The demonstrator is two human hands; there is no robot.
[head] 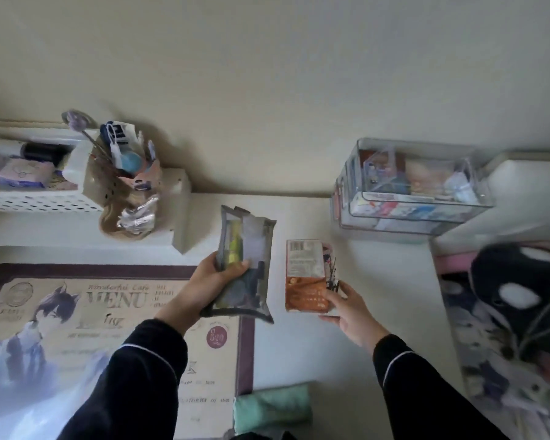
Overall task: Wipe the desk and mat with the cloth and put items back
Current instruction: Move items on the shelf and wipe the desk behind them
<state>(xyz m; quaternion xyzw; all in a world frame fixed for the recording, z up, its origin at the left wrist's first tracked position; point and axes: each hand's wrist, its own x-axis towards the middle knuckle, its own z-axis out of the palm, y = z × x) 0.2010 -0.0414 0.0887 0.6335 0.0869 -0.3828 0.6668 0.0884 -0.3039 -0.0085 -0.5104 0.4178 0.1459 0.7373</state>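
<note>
My left hand (211,281) grips a grey see-through pouch (246,249) with pens inside, held over the white desk (378,274) just past the mat's far right corner. My right hand (346,304) holds an orange and white packet (305,274) by its lower end, to the right of the pouch. The printed desk mat (86,315), with a "MENU" picture and a dark red border, lies at the left. A folded mint green cloth (273,408) rests on the desk near the front edge, beside the mat's right border.
A white perforated shelf (45,198) with bottles and a pen holder (124,166) stands at the back left. A clear plastic box (416,185) of small items sits back right. A black and white plush (527,290) lies on printed fabric at the right.
</note>
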